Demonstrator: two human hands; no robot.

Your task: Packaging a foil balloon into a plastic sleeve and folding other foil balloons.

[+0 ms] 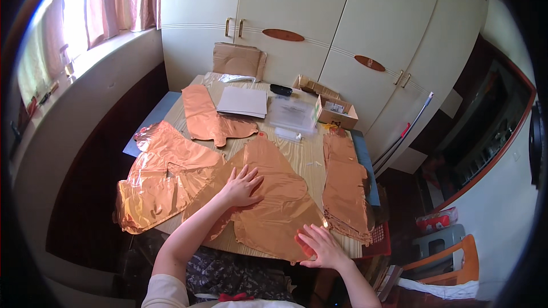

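Observation:
A flat, uninflated copper foil balloon (274,199) lies on the wooden table (302,157) in front of me. My left hand (242,185) rests flat on its left part, fingers spread. At the near table edge, my right hand (321,246) presses on the balloon's lower right corner, also flat with fingers apart. More copper foil balloons lie around: one crumpled at the left (162,179), one at the far left (208,117), and a stack on the right (345,191).
At the table's far end lie a white sheet stack (244,101), a clear plastic bag (292,114), a small cardboard box (337,113) and a dark small object (281,89). Cream wardrobe doors (319,17) stand behind. An orange chair (448,265) stands at the right.

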